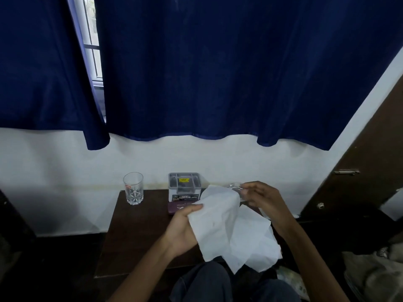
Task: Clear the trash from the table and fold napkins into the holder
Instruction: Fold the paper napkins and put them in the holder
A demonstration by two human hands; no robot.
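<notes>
A large white napkin hangs unfolded above the small dark table. My left hand grips its left edge. My right hand is raised at the napkin's upper right, fingers curled; whether it pinches the napkin's corner or the clear glass object behind it I cannot tell. More white napkin sheets lie beneath, spilling over the table's front edge. The grey plastic holder with compartments and a yellow sticker stands at the back of the table, beyond the napkin.
A clear drinking glass stands at the table's back left corner. A purple flat object lies in front of the holder. Dark blue curtains hang over a white wall. A brown door stands at right, clutter on the floor.
</notes>
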